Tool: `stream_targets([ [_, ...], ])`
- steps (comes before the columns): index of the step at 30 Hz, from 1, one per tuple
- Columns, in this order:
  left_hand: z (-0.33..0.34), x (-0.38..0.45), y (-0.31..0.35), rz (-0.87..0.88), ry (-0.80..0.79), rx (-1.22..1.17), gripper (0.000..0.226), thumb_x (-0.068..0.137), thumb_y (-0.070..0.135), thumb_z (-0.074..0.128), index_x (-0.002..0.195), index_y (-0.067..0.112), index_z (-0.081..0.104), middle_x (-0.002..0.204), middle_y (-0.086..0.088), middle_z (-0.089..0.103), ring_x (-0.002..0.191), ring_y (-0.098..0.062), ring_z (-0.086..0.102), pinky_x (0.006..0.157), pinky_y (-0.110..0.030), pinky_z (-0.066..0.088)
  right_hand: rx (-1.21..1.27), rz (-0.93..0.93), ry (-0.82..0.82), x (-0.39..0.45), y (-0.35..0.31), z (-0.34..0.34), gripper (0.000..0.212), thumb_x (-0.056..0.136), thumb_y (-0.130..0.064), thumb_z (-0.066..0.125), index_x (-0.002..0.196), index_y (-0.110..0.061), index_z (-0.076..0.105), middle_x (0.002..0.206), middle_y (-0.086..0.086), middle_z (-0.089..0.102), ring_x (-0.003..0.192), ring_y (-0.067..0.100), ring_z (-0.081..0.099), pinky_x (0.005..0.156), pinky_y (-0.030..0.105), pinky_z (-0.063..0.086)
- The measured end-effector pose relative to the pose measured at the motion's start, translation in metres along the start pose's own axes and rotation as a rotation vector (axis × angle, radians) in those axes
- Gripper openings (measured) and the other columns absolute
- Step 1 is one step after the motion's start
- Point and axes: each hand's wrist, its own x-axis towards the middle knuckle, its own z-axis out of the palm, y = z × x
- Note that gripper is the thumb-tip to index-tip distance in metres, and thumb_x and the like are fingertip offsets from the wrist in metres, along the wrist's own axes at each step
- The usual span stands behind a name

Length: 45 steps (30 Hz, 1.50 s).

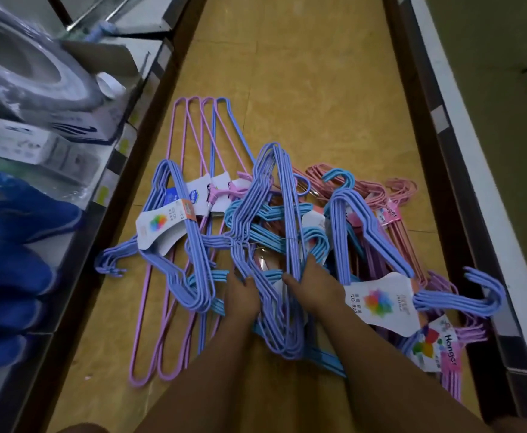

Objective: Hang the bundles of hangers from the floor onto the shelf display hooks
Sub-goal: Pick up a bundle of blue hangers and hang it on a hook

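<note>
Both hands — left hand (242,293), right hand (313,287) — gripping lilac hanger bundle (276,245)

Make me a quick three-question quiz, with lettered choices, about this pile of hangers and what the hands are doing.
1. Where does the pile of hangers lie?
A. on a shelf
B. on the yellow floor between two shelf units
C. in a cardboard box

2. What colour are the long thin hangers at the far left of the pile?
A. mostly pink, with one blue
B. all green
C. all black

3. What are the two hands doing?
A. hanging empty
B. both gripping the periwinkle bundle in the middle
C. holding a price tag

Answers: 1 B, the hangers rest on the floor in the aisle. 2 A, the long thin hangers show pink loops and one blue. 3 B, the left hand and the right hand curl round wires of the periwinkle bundle.
</note>
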Motion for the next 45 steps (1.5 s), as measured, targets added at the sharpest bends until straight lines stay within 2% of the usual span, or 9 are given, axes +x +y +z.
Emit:
stream_targets([
  [3,0.016,0.007,-0.008,-0.126,-0.004,-0.097,0.033,0.099,0.021,0.045,0.121,-0.002,0.04,0.123,-0.026,0.053,0.108,-0.04,0.055,0.089,-0.044,0.046,0.047,0.026,-0.001,0.004,-0.001,0.011,0.085,0.093,-0.054,0.047,0.152,-0.008,0.006,0.145,0.012,0.043,0.123,0.031,0.052,0.089,0.038,0.048],
  [7,0.037,0.02,-0.023,-0.276,-0.164,-0.288,0.052,0.097,0.03,0.05,0.139,0.004,0.035,0.128,-0.023,0.053,0.109,-0.041,0.057,0.093,-0.051,0.049,0.068,0.042,0.017,0.007,-0.002,0.013,0.072,0.093,-0.05,0.05,0.144,-0.008,0.021,0.128,0.013,0.056,0.109,0.031,0.059,0.079,0.037,0.049],
  [19,0.026,0.008,0.015,-0.19,-0.076,-0.372,0.039,0.09,0.007,0.054,0.127,-0.001,0.043,0.111,-0.027,0.059,0.082,-0.038,0.061,0.068,-0.044,0.057,0.36,0.138,0.299,-0.006,-0.041,-0.01,0.054,0.092,-0.029,0.054,0.137,-0.006,0.033,0.116,0.012,0.059,0.097,0.032,0.061,0.068,0.035,0.043],
  [25,0.019,-0.003,0.033,-0.222,-0.167,-0.593,0.003,0.095,0.011,0.052,0.096,0.009,0.052,0.087,-0.02,0.055,0.068,-0.03,0.056,0.049,-0.032,0.051,0.366,-0.03,0.349,-0.024,-0.06,-0.023,0.046,0.092,-0.03,0.056,0.13,-0.012,0.037,0.109,0.01,0.061,0.092,0.031,0.061,0.071,0.039,0.049],
  [29,0.027,-0.015,0.057,-0.305,-0.219,-0.838,0.036,0.102,0.031,0.031,0.093,0.008,0.056,0.084,-0.016,0.057,0.073,-0.026,0.055,0.057,-0.034,0.046,0.342,-0.102,0.412,-0.028,-0.062,-0.046,0.043,0.088,-0.032,0.056,0.122,-0.012,0.039,0.1,0.008,0.061,0.085,0.032,0.061,0.067,0.039,0.047],
  [35,0.033,-0.023,0.103,-0.056,-0.094,-0.587,0.004,0.091,0.01,0.051,0.089,0.007,0.054,0.086,-0.018,0.06,0.068,-0.026,0.058,0.059,-0.034,0.05,0.521,0.025,0.518,-0.032,-0.058,-0.085,0.049,0.084,-0.029,0.06,0.126,-0.012,0.041,0.099,0.008,0.064,0.086,0.032,0.062,0.062,0.034,0.043],
  [38,0.018,-0.03,0.12,0.064,0.023,-0.232,0.033,0.079,0.017,0.069,0.102,0.001,0.052,0.099,-0.022,0.063,0.086,-0.035,0.062,0.076,-0.046,0.055,0.592,0.087,0.501,-0.048,-0.057,-0.099,0.054,0.086,-0.03,0.06,0.13,-0.009,0.037,0.105,0.01,0.063,0.089,0.033,0.062,0.063,0.034,0.042],
  [40,0.0,-0.048,0.135,0.15,0.07,-0.04,0.04,0.079,0.021,0.069,0.109,-0.001,0.052,0.102,-0.022,0.062,0.092,-0.037,0.061,0.076,-0.041,0.052,0.541,0.093,0.44,-0.065,-0.06,-0.113,0.065,0.089,-0.035,0.058,0.141,-0.01,0.027,0.113,0.01,0.061,0.093,0.032,0.062,0.066,0.034,0.044],
  [45,-0.058,-0.105,0.167,0.276,0.129,0.338,0.035,0.087,0.026,0.059,0.112,0.004,0.047,0.097,-0.019,0.06,0.088,-0.037,0.059,0.07,-0.041,0.047,0.463,0.08,0.413,-0.119,-0.076,-0.168,0.089,0.09,-0.054,0.051,0.153,-0.013,0.003,0.158,0.008,0.018,0.14,0.03,0.027,0.104,0.042,0.034],
])
